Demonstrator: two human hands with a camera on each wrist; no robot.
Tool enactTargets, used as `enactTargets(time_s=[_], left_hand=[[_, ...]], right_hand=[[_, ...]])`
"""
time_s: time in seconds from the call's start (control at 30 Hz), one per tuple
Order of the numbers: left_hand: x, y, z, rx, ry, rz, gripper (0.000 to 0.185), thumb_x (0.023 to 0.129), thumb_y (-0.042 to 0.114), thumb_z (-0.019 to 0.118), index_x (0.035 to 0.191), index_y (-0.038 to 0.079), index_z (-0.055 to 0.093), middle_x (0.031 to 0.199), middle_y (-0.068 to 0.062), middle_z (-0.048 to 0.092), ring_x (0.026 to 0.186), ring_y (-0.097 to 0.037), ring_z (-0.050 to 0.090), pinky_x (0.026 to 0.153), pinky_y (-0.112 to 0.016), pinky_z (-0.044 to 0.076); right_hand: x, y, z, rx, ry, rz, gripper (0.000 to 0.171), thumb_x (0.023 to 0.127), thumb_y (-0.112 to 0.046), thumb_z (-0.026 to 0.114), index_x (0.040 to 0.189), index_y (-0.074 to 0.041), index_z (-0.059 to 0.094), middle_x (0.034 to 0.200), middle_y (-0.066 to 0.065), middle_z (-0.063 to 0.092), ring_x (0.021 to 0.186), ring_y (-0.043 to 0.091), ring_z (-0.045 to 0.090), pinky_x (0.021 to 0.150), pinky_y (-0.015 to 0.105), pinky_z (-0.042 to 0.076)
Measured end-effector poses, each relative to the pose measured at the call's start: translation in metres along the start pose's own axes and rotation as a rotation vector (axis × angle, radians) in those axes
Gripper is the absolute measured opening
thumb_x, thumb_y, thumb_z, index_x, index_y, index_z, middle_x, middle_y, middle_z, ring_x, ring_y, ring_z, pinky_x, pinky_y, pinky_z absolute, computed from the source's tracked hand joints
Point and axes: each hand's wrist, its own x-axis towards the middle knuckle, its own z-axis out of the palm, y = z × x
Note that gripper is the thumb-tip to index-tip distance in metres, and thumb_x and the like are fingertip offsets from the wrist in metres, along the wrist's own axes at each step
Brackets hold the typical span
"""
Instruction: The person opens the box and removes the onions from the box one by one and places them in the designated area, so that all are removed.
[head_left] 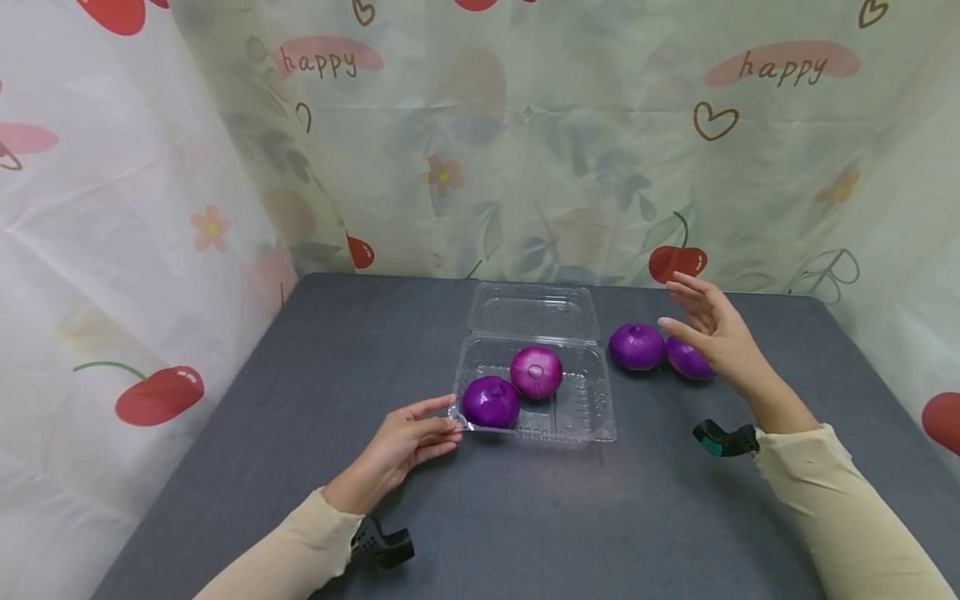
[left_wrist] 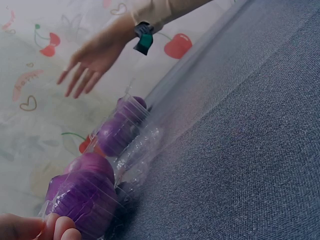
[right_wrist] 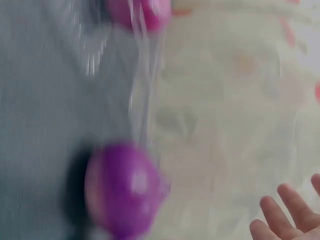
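An open clear plastic clamshell box (head_left: 592, 417) sits mid-table with two purple onions in it, one front left (head_left: 491, 402) and one behind it (head_left: 536, 372). My left hand (head_left: 452, 417) pinches the box's front-left corner between thumb and fingers; its fingertips (left_wrist: 62, 227) show beside the nearest onion (left_wrist: 82, 195). Two more purple onions lie on the table to the right of the box, one (head_left: 636, 347) in full view and one (head_left: 686, 362) partly behind my right hand (head_left: 675, 304). That hand hovers above them, open with its fingers spread, also seen as the right hand (left_wrist: 90, 60). The right wrist view is blurred and shows an onion (right_wrist: 122, 187).
The dark grey table (head_left: 360, 350) is walled at the back and both sides by a printed plastic curtain (head_left: 525, 150). The box's lid (head_left: 534, 312) lies folded back toward the rear edge. A wrist camera mount (head_left: 723, 439) sits on each forearm.
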Motion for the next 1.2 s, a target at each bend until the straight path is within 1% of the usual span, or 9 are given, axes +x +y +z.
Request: enactTargets(time_s=[0.13,0.27,0.37,0.47,0.57,0.7,0.9,1.03,1.2], left_hand=[[0.0,0.001,0.0,0.004,0.0,-0.001,0.046,0.09,0.002,0.065,0.134,0.009,0.057,0.093,-0.012,0.074,0.082,-0.017,0.072,0.079,-0.033,0.06],[0.001,0.001,0.0,0.005,-0.003,0.002,0.045,0.09,0.002,0.065,0.134,0.009,0.058,0.094,-0.012,0.074,0.082,-0.017,0.072,0.08,-0.034,0.06],[0.001,0.0,0.0,0.002,-0.005,0.005,0.045,0.09,0.002,0.065,0.134,0.008,0.058,0.094,-0.012,0.074,0.082,-0.017,0.072,0.08,-0.034,0.06],[0.001,0.0,0.0,-0.002,-0.008,0.007,0.046,0.09,0.001,0.065,0.134,0.008,0.057,0.094,-0.012,0.074,0.083,-0.017,0.072,0.08,-0.034,0.06],[0.001,0.0,-0.001,-0.004,-0.014,0.01,0.047,0.09,0.002,0.065,0.135,0.008,0.056,0.094,-0.012,0.074,0.082,-0.017,0.072,0.079,-0.033,0.06],[0.001,0.0,-0.001,-0.001,-0.022,0.007,0.047,0.09,0.002,0.066,0.135,0.008,0.056,0.092,-0.011,0.074,0.081,-0.016,0.072,0.079,-0.033,0.06],[0.0,0.001,-0.001,0.002,-0.023,0.0,0.047,0.09,0.003,0.066,0.135,0.008,0.057,0.093,-0.011,0.074,0.081,-0.016,0.072,0.08,-0.034,0.06],[0.0,0.001,-0.001,-0.001,-0.021,-0.004,0.046,0.089,0.003,0.066,0.135,0.008,0.057,0.093,-0.011,0.074,0.081,-0.017,0.072,0.08,-0.033,0.06],[-0.001,0.0,-0.001,-0.006,-0.015,-0.002,0.046,0.09,0.003,0.066,0.135,0.008,0.057,0.092,-0.011,0.074,0.081,-0.017,0.072,0.078,-0.032,0.06]], right_hand=[[0.0,-0.014,0.033,0.071,-0.034,-0.088,0.064,0.093,-0.003,0.063,0.148,-0.012,0.033,0.149,0.012,0.039,0.143,0.027,0.032,0.11,0.012,0.032],[-0.002,-0.019,0.065,0.097,-0.089,-0.127,0.064,0.091,-0.001,0.064,0.147,-0.005,0.033,0.151,0.017,0.037,0.143,0.031,0.03,0.112,0.014,0.031],[-0.002,-0.018,0.086,0.081,-0.14,-0.129,0.064,0.091,-0.004,0.066,0.147,-0.006,0.034,0.152,0.015,0.037,0.142,0.03,0.032,0.117,0.027,0.029],[-0.002,-0.014,0.103,0.068,-0.196,-0.109,0.065,0.091,-0.011,0.068,0.147,-0.009,0.035,0.152,0.012,0.037,0.143,0.029,0.032,0.118,0.044,0.026],[-0.001,-0.008,0.117,0.064,-0.243,-0.088,0.065,0.091,-0.016,0.069,0.147,-0.011,0.036,0.152,0.011,0.037,0.143,0.029,0.031,0.117,0.052,0.025],[0.001,0.001,0.129,0.061,-0.281,-0.082,0.064,0.091,-0.017,0.069,0.146,-0.011,0.037,0.152,0.013,0.038,0.143,0.029,0.032,0.117,0.054,0.025],[0.005,0.009,0.137,0.036,-0.291,-0.089,0.064,0.089,-0.015,0.071,0.144,-0.007,0.04,0.149,0.015,0.041,0.14,0.029,0.036,0.118,0.051,0.025],[0.005,0.001,0.138,0.003,-0.294,-0.068,0.064,0.088,-0.011,0.071,0.144,-0.003,0.041,0.146,0.018,0.042,0.139,0.033,0.036,0.118,0.051,0.026],[0.008,0.001,0.14,-0.082,-0.32,-0.059,0.064,0.087,-0.017,0.073,0.143,-0.008,0.043,0.144,0.015,0.043,0.131,0.035,0.044,0.11,0.053,0.038]])
